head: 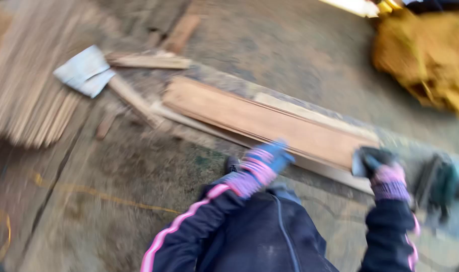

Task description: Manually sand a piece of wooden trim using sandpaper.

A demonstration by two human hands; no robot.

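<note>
The plank (265, 121) lies on the floor just ahead of my hands, its long axis running from far left to near right. My right hand (383, 168) grips its near end, fingers closed; my left hand (267, 161) hovers beside its edge, grip unclear through blur.

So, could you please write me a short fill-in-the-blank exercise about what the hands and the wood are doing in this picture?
1. The right hand grips the near end of the long ____ plank.
2. The left hand, apart from the plank, wears a glove with ____ fingers.
3. A teal power tool sits to the ____ of the right hand.
4. A hatchet lies beside the stack of thin ____ strips.

Missing words: wooden; blue; right; wooden
</note>
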